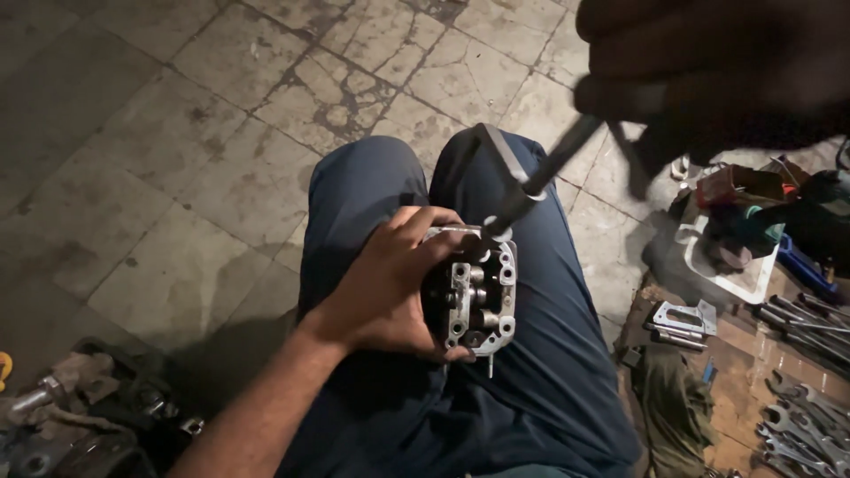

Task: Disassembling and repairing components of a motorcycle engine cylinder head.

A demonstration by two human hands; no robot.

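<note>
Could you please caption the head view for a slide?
Left hand steadies a grey metal engine part on the lap; right hand holds a long dark tool.

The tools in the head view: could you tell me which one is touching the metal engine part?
The long socket wrench held by the right hand; its tip meets the metal engine part. The spanners lie apart, lower right.

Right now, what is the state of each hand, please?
Left hand: closed around the grey metal engine part on the lap.
Right hand: closed on the long dark metal tool.

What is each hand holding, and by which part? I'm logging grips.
Left hand clasps the metal engine part by its left side, on the lap. Right hand grips the socket wrench at its upper end.
</note>
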